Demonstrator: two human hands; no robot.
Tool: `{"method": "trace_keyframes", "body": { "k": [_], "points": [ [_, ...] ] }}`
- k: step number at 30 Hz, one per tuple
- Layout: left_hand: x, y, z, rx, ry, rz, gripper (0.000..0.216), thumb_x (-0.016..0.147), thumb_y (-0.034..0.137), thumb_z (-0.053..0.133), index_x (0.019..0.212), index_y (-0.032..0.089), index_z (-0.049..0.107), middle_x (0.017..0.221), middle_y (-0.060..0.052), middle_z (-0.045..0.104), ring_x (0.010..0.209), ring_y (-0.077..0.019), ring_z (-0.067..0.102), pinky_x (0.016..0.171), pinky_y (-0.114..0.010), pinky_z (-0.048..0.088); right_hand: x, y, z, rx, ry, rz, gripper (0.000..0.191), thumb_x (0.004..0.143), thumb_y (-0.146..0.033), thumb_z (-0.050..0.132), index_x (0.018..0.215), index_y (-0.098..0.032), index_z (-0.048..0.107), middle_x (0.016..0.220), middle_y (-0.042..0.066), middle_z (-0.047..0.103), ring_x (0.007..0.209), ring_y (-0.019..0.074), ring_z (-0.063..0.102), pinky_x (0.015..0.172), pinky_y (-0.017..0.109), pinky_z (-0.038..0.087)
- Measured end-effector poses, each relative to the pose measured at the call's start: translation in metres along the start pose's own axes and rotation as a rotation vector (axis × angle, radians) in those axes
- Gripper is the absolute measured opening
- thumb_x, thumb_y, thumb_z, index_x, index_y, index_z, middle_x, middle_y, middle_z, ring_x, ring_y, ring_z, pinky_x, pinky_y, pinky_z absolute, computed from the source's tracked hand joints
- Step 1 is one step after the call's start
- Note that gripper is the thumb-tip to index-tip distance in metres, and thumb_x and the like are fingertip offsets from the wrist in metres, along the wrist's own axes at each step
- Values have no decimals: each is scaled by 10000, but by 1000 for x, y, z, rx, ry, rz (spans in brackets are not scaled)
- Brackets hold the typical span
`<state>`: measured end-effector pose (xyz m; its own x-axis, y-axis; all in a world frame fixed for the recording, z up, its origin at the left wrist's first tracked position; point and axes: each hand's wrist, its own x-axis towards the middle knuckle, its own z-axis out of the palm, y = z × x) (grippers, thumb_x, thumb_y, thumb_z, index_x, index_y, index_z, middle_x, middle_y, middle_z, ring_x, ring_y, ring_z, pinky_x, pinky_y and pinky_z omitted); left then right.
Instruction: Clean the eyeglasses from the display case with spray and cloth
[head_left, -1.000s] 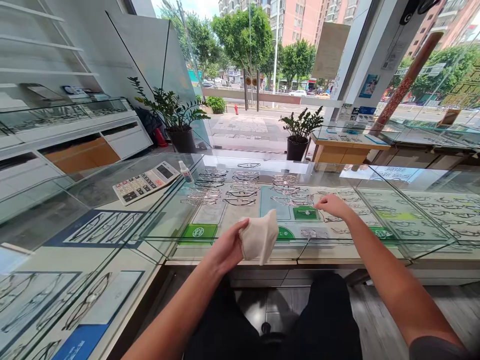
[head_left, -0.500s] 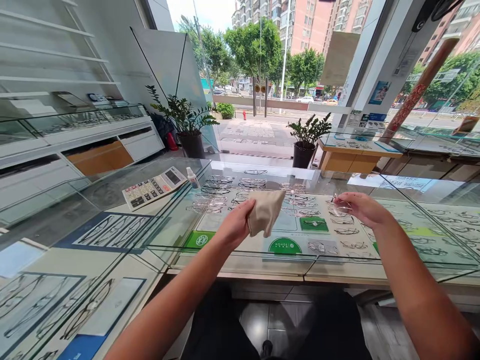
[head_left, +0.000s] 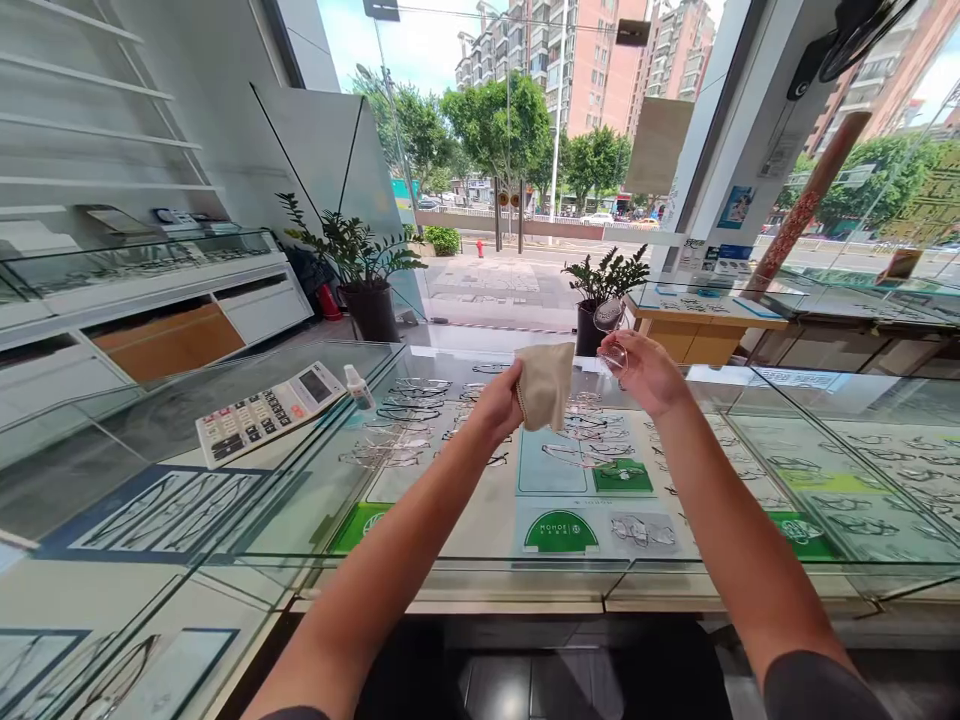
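My left hand [head_left: 501,400] is closed on a beige cleaning cloth [head_left: 546,384], held up above the glass counter [head_left: 465,540]. My right hand [head_left: 646,372] pinches a pair of clear rimless glasses [head_left: 609,330], raised at the same height just right of the cloth. The two hands are a short gap apart. Under the glass below them lie rows of several spectacle frames [head_left: 409,410] on display pads.
A calculator [head_left: 266,411] and a small spray bottle [head_left: 357,386] stand on the counter at the left. Green brand signs [head_left: 561,530] sit inside the case. Potted plants [head_left: 360,262] stand by the shop window beyond. More glass cases run left and right.
My right hand picked the glasses off the counter and lifted them. My left hand rose with the cloth towards them. The view tilted upward.
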<state>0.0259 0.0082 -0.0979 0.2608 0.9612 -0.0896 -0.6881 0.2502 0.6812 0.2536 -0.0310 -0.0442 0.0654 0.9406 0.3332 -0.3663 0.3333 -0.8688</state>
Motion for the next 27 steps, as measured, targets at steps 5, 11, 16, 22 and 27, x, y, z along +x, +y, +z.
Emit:
{"method": "trace_keyframes", "body": {
  "k": [5,11,16,22,27],
  "points": [
    [7,-28,-19,-17,18,87,357,1048,279,654,1353,100,707,1279,-157,804,1171,-258,778,1126,-396,576,2,51,14,-20,104,-103,273,706,-497,960,834,-283,850,912,10,815,903,179,705,864,330,528],
    [-3,-43,-24,-3,-35,112,340,970,339,784,1225,117,754,1224,-143,820,1097,-249,793,1050,-369,601,-4,88,26,-93,109,-133,270,775,-527,918,854,-274,862,919,24,819,928,207,690,954,388,525],
    [-16,-51,-20,120,-108,197,508,909,549,830,1259,185,773,1220,-106,823,1067,-259,792,993,-382,611,-13,95,27,-112,131,-138,241,820,-498,891,899,-271,871,974,36,828,1005,231,697,1011,407,521],
    [-22,-58,-21,311,-190,267,655,880,689,795,1335,218,781,1387,-116,768,1296,-330,704,1132,-430,529,-21,96,29,-36,99,-89,178,848,-466,892,926,-308,869,988,14,825,1005,217,695,1018,394,519],
    [-24,-58,-22,400,-234,331,628,941,665,740,1399,236,766,1457,-110,733,1461,-350,594,1278,-466,401,-25,100,34,-37,90,-107,180,861,-481,875,905,-307,859,1054,37,791,1061,242,695,1026,428,537]
  ]
}}
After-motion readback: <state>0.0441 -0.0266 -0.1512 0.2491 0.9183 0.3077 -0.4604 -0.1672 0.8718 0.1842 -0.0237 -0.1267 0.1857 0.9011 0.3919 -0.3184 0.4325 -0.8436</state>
